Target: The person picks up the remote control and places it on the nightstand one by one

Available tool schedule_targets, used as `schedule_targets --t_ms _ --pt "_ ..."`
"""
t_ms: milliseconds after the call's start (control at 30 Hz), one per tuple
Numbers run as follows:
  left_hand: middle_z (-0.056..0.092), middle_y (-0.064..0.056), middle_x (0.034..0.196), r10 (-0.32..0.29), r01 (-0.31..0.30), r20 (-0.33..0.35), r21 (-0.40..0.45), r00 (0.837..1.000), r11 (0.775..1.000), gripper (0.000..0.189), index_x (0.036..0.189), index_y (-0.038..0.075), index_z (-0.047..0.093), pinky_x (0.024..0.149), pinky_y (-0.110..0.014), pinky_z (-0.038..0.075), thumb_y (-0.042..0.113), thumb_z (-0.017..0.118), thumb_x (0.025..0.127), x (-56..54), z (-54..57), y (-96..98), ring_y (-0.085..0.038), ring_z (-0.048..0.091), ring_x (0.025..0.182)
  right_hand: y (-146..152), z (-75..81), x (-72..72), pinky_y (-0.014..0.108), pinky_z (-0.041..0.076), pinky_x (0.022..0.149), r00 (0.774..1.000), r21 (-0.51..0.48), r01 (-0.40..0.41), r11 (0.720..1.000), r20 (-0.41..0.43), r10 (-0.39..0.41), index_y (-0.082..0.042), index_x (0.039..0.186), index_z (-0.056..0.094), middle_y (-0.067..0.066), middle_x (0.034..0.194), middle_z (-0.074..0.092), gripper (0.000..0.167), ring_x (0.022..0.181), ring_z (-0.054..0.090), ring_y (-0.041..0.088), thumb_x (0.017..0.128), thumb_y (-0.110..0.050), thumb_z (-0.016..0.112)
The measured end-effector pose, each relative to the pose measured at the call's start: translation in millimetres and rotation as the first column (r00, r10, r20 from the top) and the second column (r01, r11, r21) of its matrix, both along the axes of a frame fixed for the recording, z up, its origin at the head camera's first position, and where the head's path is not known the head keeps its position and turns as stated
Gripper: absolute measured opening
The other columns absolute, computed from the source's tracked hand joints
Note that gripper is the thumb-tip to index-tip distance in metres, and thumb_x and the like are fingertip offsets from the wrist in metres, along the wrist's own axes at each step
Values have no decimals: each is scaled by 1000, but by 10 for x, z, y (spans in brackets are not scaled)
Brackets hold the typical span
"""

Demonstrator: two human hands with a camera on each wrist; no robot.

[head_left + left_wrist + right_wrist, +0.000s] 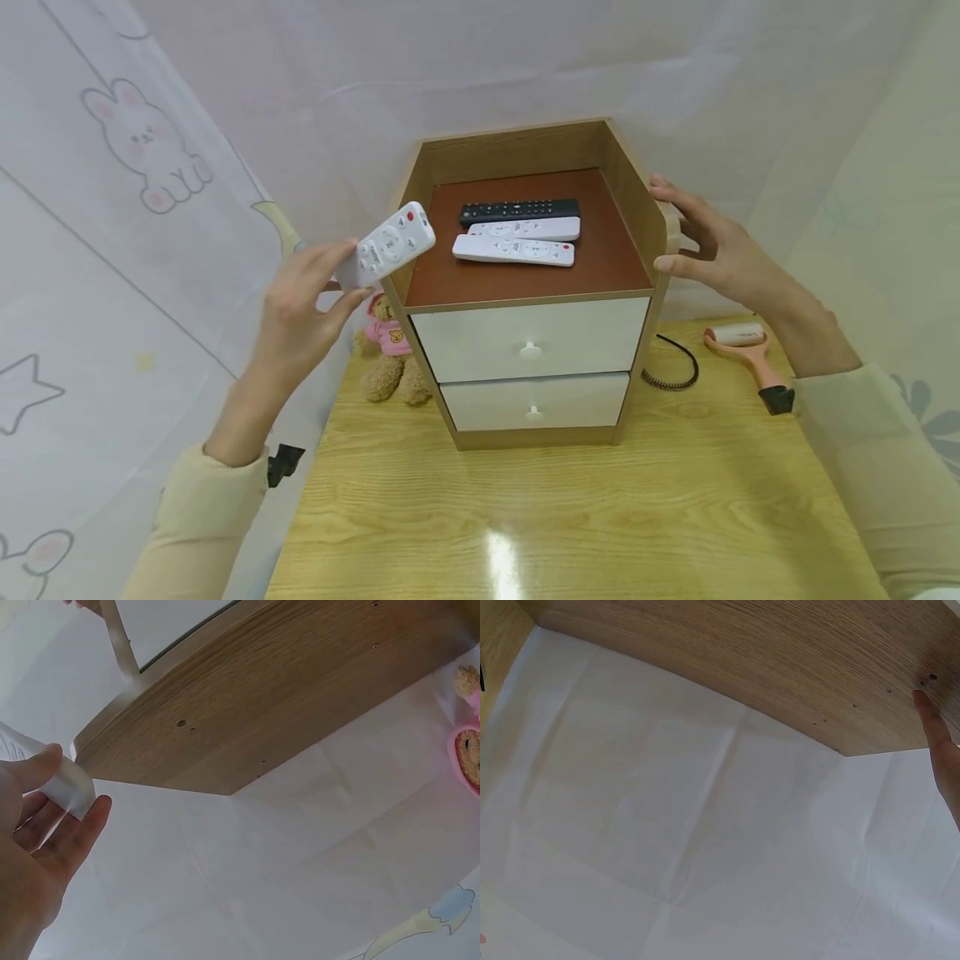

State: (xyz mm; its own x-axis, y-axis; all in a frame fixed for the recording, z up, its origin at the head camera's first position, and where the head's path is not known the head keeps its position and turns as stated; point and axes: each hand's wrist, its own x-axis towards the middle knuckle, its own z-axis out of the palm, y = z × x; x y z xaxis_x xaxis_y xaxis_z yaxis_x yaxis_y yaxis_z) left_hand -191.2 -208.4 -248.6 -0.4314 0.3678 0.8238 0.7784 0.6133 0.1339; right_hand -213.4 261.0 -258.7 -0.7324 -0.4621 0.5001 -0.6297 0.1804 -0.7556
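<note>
My left hand (300, 304) pinches a white remote control (392, 244) between thumb and fingers, tilted, near the cabinet's upper left side. In the left wrist view, the fingers cover part of the remote (71, 784). My right hand (723, 246) touches the right side panel (637, 212) of the small wooden cabinet (536, 437), its fingers spread along the rim. In the right wrist view, one straight finger (934, 727) lies against the outer panel. On the brown top lie a black remote (519, 212), a white remote (558, 228) and another white remote (513, 250) in front.
The cabinet has an upper drawer (480, 346) and a lower drawer (487, 408), both closed. A teddy bear (386, 379) sits at its left. On the right of the wooden table (420, 508) lie a black headband (693, 367) and a lint roller (742, 337).
</note>
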Motion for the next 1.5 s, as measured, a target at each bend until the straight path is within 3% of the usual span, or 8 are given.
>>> schedule_targets --t_ms 267,533,833,967,1100,1500 --pt "61 -20 119 -5 5 2 -102 1000 995 55 126 -6 58 79 -19 49 -6 78 75 -6 71 94 -29 56 102 -25 35 60 13 26 109 1000 15 15 1000 -7 -15 -10 152 28 4 161 13 76 147 13 18 86 17 57" --pt "61 -19 119 -37 35 -15 -111 999 993 53 125 -7 59 76 -23 47 -5 78 76 16 135 187 -29 56 102 -40 45 69 12 28 107 1000 15 19 1000 -1 -19 -9 152 28 6 161 12 76 147 13 18 87 17 56" --pt "61 -18 121 -97 91 -45 -123 994 988 52 125 -6 59 85 -33 47 -6 77 76 6 195 348 -33 56 107 -50 69 79 14 24 110 1000 28 30 999 4 -30 -10 152 27 5 162 11 76 147 11 17 87 15 56" --pt "61 -19 119 -117 104 -65 -176 991 979 54 126 -6 59 79 -35 50 -8 77 76 -14 176 450 -33 55 105 -48 66 79 14 23 111 999 33 33 999 8 -33 -11 152 27 4 162 11 76 147 10 17 88 15 56" --pt "61 -19 119 -139 121 -62 -229 988 966 51 128 -5 58 86 -38 51 -6 75 79 -50 141 560 -33 55 106 -50 68 69 16 21 112 1000 20 24 1000 -1 -24 -10 152 27 6 162 11 75 147 10 17 87 15 56" --pt "62 -15 122 -126 133 43 -355 991 925 42 125 -2 61 92 -36 51 2 71 85 -240 -134 786 -28 54 110 -76 30 26 17 19 114 1000 -22 -10 1000 13 10 -8 151 28 6 161 11 75 147 8 17 86 16 57"
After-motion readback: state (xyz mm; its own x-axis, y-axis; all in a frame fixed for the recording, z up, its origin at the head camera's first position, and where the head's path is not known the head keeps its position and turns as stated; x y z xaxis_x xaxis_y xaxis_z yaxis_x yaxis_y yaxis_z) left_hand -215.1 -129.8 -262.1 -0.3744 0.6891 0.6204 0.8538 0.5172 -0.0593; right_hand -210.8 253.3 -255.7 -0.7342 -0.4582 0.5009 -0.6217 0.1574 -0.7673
